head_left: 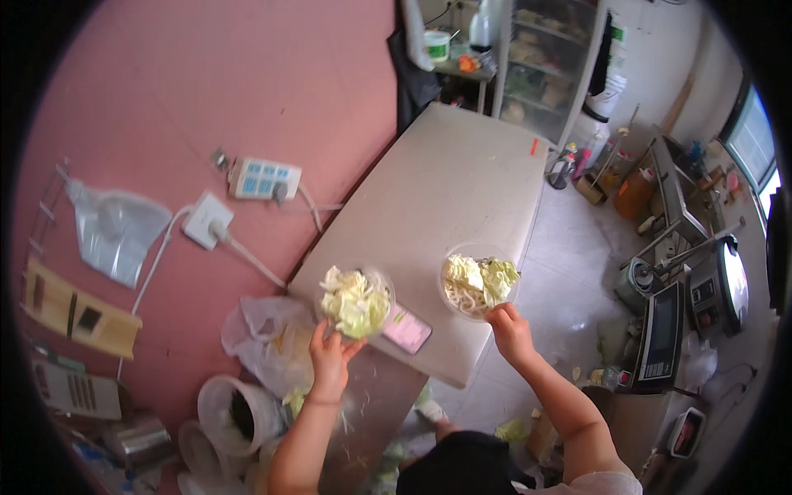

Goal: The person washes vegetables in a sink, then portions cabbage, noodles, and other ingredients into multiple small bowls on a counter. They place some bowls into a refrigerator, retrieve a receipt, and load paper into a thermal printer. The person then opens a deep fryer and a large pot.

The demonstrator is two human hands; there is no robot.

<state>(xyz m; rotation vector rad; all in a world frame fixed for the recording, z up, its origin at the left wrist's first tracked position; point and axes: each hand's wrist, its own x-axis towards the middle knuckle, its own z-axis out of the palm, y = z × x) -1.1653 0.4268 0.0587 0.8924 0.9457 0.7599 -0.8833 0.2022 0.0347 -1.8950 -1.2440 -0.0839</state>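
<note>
Two round clear plastic bowls are at the near end of a long pale table (pixel 429 190). The left bowl (pixel 391 289) is heaped with torn cabbage leaves (pixel 359 301). My left hand (pixel 329 363) grips its near rim, fingers partly under it. In the right bowl (pixel 443 304) lie cabbage pieces (pixel 497 280) over pale noodle-like strands (pixel 466 297). My right hand (pixel 510 330) pinches that bowl's near right rim. Between the bowls a phone (pixel 407 329) with a lit pinkish screen lies flat on the table.
A power strip (pixel 264 179) and a plugged socket (pixel 209 221) are on the pink wall, cords hanging toward the table. Plastic bags (pixel 268 338) and a white bucket (pixel 239 412) stand at lower left. A microwave (pixel 662 337) and a rice cooker (pixel 718 285) line the right side. Cabbage scraps (pixel 511 429) litter the floor.
</note>
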